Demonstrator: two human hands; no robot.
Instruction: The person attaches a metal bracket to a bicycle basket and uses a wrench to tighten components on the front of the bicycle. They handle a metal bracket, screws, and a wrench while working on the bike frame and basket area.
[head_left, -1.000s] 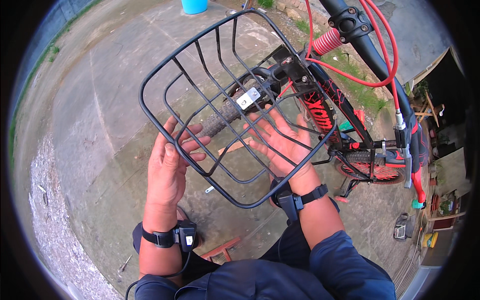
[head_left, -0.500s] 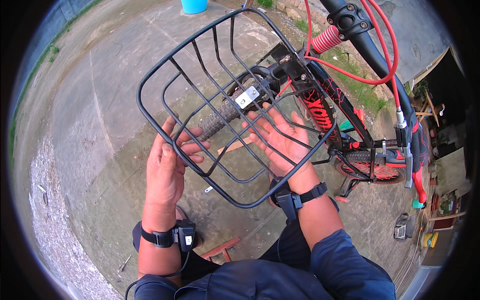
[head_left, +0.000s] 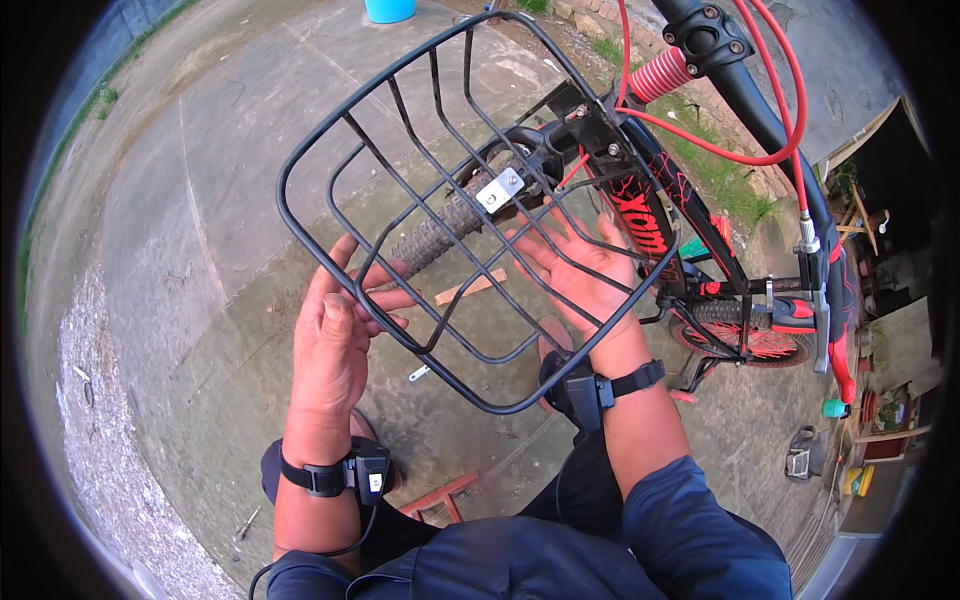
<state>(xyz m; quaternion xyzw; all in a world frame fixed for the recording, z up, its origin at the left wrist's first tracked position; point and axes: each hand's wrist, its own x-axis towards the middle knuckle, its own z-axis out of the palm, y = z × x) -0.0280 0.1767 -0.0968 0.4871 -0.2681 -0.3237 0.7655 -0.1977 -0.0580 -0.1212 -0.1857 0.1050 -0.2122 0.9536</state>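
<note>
A black wire basket [head_left: 281, 195] is mounted on the front of a black and red bicycle [head_left: 640, 215]. At the basket's near left corner is my left hand [head_left: 335, 335], fingers stretched apart around the rim; whether they press on it I cannot tell. My right hand [head_left: 597, 280] lies palm up beneath the basket, fingers spread, seen through the wires and holding nothing. A silver metal bracket [head_left: 500, 190] with bolts shows at the basket's bottom, above the knobby front tyre [head_left: 435, 240].
Red cables [head_left: 700, 152] loop from the handlebar [head_left: 745, 100]. On the concrete lie a small wooden strip [head_left: 470, 288], a small metal plate [head_left: 419, 373] and a screwdriver-like tool [head_left: 246, 524]. A reddish wooden piece [head_left: 440, 497] is near my legs. A blue bucket [head_left: 390, 10] stands far off.
My right hand has slid a little to the right under the basket, its fingers opening wider. Basket and handlebar have shifted slightly right in view. My left hand stays at the corner.
</note>
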